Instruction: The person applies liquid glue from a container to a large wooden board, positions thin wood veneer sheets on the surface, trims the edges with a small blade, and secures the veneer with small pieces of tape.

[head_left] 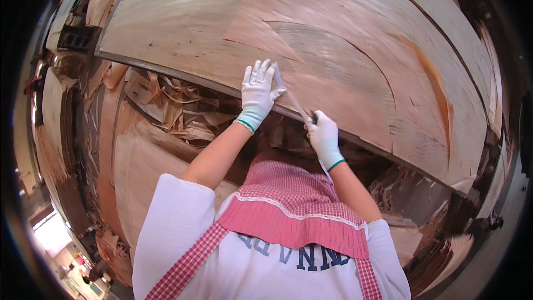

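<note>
A large stack of thin reddish-brown veneer sheets [344, 61] lies on a table in front of me. My left hand [257, 93], in a white glove, rests flat with spread fingers on the near edge of the top sheet. A thin white strip [292, 95] runs taut from beside its fingertips down to my right hand [323, 136]. That hand, also gloved, is closed around the strip's lower end. A small dark object [314, 116] shows at its fingertips; I cannot tell what it is. Torn patches and seams [333, 86] cross the sheet around the strip.
Below the table edge [183, 78] lie heaps of broken veneer scraps [172, 111]. A curved veneer sheet [139, 166] stands at my lower left. More scraps pile up at the lower right [405, 189]. I wear a red checked apron [294, 205] over a white shirt.
</note>
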The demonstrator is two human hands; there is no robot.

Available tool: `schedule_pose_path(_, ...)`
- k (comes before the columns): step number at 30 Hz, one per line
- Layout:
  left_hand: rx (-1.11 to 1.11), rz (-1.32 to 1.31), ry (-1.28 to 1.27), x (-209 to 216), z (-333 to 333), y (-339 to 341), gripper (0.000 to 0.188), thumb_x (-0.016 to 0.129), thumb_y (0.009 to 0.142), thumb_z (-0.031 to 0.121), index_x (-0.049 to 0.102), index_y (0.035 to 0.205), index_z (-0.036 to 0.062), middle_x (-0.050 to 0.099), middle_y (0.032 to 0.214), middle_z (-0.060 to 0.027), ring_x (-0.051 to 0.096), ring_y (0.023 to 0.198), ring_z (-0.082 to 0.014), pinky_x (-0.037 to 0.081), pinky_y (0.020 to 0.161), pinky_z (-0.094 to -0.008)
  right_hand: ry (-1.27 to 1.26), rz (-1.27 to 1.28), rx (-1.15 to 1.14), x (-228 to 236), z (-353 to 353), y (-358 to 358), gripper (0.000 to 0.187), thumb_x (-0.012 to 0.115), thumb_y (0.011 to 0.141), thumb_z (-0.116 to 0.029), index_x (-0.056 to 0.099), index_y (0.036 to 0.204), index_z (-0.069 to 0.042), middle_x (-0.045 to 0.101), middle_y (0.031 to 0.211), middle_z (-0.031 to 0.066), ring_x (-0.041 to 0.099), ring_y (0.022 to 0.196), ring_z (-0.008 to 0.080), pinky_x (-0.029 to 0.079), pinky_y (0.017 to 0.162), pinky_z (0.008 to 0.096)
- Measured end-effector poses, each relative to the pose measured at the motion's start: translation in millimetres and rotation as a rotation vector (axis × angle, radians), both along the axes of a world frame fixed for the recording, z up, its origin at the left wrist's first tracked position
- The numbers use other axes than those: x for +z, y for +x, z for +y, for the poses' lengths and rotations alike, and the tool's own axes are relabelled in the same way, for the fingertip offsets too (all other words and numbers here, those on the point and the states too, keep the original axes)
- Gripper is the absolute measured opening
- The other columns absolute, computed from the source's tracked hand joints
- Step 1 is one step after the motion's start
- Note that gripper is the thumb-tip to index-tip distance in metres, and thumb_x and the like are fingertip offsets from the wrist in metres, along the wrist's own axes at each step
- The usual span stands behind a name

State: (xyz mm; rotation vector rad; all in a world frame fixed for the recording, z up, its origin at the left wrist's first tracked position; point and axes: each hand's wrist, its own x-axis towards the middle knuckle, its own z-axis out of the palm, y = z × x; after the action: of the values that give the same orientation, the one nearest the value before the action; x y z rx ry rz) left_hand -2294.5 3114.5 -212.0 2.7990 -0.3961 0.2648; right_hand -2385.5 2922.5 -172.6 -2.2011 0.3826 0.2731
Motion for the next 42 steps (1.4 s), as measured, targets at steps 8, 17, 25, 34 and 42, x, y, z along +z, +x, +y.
schedule_pose_path(8, -0.564, 0.089, 0.049, 7, -20, -48, 0.061, 0.062, 0.086, 0.035, 0.047, 0.136, 0.0041, 0.044, 0.145, -0.0126, 0.039, 0.136, -0.0289, 0.025, 0.116, -0.0431, -0.132, 0.067, 0.098, -15, -26, -10, 0.023, 0.061, 0.09, -0.026, 0.062, 0.098, -0.004, 0.067, 0.078, 0.0205, 0.065, 0.071, 0.0367, 0.05, 0.063, 0.046)
schedule_pose_path(17, -0.746, -0.088, -0.082, 30, -121, 9, 0.051, 0.058, 0.089, 0.028, 0.048, 0.134, 0.0036, 0.048, 0.141, -0.0152, 0.043, 0.133, -0.03, 0.027, 0.114, -0.0436, 0.466, 0.015, -0.471, -9, -109, 40, 0.031, 0.069, 0.089, -0.024, 0.064, 0.093, 0.006, 0.064, 0.075, 0.0029, 0.056, 0.059, 0.0061, 0.044, 0.054, 0.0217)
schedule_pose_path(25, -0.729, -0.002, 0.102, 20, -167, 11, 0.054, 0.06, 0.087, 0.028, 0.047, 0.134, 0.0036, 0.047, 0.142, -0.0144, 0.04, 0.135, -0.0281, 0.027, 0.115, -0.0419, 0.268, -0.036, -0.525, -4, -190, -9, 0.022, 0.072, 0.085, -0.018, 0.058, 0.08, -0.001, 0.061, 0.069, 0.0042, 0.052, 0.053, 0.0095, 0.044, 0.051, 0.0264)
schedule_pose_path(34, -1.032, -0.004, 0.109, 12, -233, 1, 0.058, 0.056, 0.091, 0.033, 0.043, 0.138, 0.0035, 0.042, 0.146, -0.0133, 0.036, 0.138, -0.0268, 0.024, 0.117, -0.0407, -0.148, -0.08, -0.405, -5, -194, -28, 0.032, 0.068, 0.085, -0.027, 0.061, 0.095, 0.002, 0.065, 0.086, 0.0225, 0.063, 0.082, 0.0372, 0.049, 0.073, 0.0431)
schedule_pose_path(42, -1.097, -0.168, 0.093, 23, -299, -32, 0.053, 0.056, 0.089, 0.023, 0.044, 0.138, 0.0046, 0.043, 0.146, -0.0134, 0.036, 0.139, -0.0256, 0.022, 0.118, -0.0419, 0.525, -0.045, -0.89, -10, -256, -84, 0.018, 0.069, 0.088, -0.02, 0.061, 0.084, -0.005, 0.061, 0.069, 0.0006, 0.049, 0.049, 0.007, 0.037, 0.043, 0.0222)
